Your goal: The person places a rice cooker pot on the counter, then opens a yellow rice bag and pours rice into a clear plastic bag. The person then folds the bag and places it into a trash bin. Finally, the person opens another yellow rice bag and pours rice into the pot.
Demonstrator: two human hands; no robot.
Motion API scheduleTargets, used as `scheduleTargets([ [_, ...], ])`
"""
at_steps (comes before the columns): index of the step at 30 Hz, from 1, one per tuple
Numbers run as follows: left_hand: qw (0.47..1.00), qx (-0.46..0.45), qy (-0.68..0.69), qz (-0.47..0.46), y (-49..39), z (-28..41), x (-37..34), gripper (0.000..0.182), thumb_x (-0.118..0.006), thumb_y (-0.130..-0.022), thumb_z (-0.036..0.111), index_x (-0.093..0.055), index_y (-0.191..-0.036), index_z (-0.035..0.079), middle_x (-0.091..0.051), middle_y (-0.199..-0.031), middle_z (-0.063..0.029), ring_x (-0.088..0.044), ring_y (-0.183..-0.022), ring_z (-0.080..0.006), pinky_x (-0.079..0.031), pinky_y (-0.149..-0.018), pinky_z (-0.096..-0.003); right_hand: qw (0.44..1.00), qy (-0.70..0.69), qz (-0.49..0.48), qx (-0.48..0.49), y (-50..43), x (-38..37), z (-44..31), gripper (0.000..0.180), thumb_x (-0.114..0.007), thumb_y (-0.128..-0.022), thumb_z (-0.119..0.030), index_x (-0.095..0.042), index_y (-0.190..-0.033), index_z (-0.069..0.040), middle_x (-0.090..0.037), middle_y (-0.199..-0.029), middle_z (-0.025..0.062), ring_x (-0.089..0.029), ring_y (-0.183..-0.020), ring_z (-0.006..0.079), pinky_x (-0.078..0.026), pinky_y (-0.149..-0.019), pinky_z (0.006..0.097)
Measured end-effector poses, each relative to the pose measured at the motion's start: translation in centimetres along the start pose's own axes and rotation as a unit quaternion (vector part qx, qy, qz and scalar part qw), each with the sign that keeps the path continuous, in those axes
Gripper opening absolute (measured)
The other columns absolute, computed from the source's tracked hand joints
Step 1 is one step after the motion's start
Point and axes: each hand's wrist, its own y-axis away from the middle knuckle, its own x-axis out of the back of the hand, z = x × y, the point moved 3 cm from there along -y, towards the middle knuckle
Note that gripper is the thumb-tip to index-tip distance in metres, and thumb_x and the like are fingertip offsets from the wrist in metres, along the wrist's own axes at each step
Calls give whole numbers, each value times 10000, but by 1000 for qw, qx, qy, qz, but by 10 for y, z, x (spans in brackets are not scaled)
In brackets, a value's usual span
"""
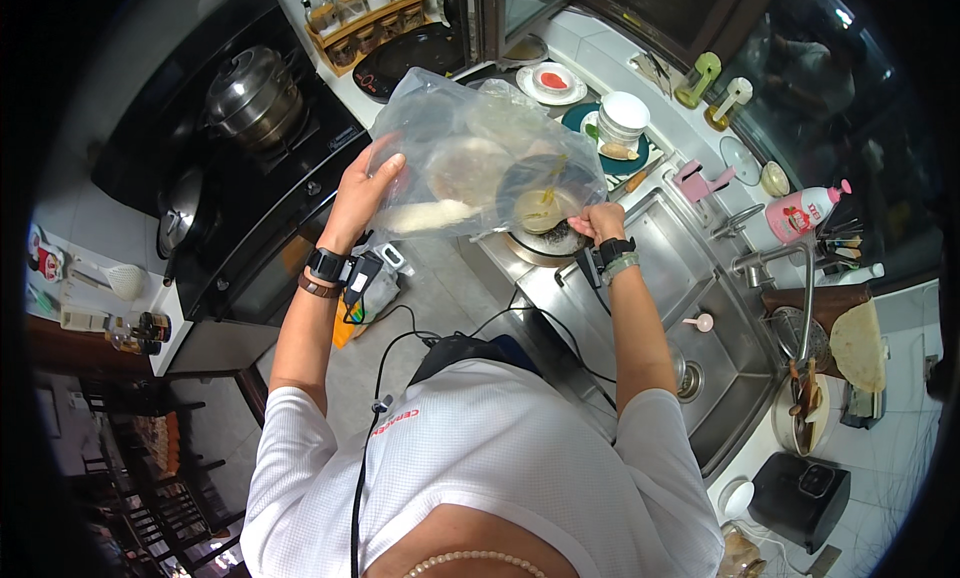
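Note:
A large clear plastic bag (442, 105) is spread between my two hands above the counter corner. My left hand (364, 191) holds its left edge, with the thumb on the near side and the other fingers partly hidden. At the lower right corner, my right hand (602, 221) pinches the plastic. A pale long piece (427, 217) and a round pinkish-white shape (469, 169) show through the film; whether they are inside or behind it, I cannot tell. Beneath the right corner, partly covered, is a round vessel (544, 249) with a dark surface.
To the left, a steel steamer pot (255, 97) and a lidded wok (180, 210) stand on the black stove. Stacked white bowls (624, 116) and a plate with red food (553, 81) are behind the bag. At right are a steel sink (667, 263) and a pink bottle (802, 214).

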Motion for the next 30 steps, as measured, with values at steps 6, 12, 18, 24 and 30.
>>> scheduleTargets([
  [6, 1000, 1, -21, -17, -9, 10, -9, 472, -640, -955, 277, -534, -1371, 81, -620, -1138, -27, -582, -931, -88, -490, -836, -255, 1000, -25, 2, -2, -5, 6, 8, 143, -494, -769, 151, -499, -903, 199, -641, -832, 270, -711, -658, 332, -627, -521, 309],
  [12, 999, -3, -35, -26, -9, 18, -12, 479, -646, -954, 288, -531, -1374, 89, -625, -1057, -11, -567, -875, -85, -490, -796, -248, 1000, -27, -5, -8, -5, 2, 13, 152, -498, -777, 144, -494, -915, 209, -635, -836, 278, -708, -659, 326, -634, -550, 314],
  [18, 995, -7, -73, -62, -10, 30, -15, 537, -527, -1001, 430, -501, -1391, 61, -591, -910, -1, -548, -834, -85, -456, -768, -242, 999, -22, -18, -28, -5, 2, 11, 151, -488, -798, 133, -505, -925, 213, -635, -818, 266, -705, -636, 313, -612, -512, 300],
  [24, 994, -33, -69, -82, -7, 34, -15, 569, -410, -1033, 480, -490, -1404, 56, -598, -1034, -40, -545, -958, -114, -447, -866, -267, 998, -48, -22, -23, -8, 4, 12, 155, -490, -812, 131, -514, -934, 222, -643, -806, 259, -704, -629, 303, -604, -498, 295],
  [30, 977, -95, -176, -78, 0, 36, -17, 563, -390, -1042, 465, -464, -1427, 60, -587, -1202, -70, -522, -1097, -159, -426, -965, -297, 998, -19, -39, -40, -4, 1, 5, 189, -493, -820, 135, -484, -986, 222, -656, -830, 278, -716, -656, 322, -607, -498, 310],
])
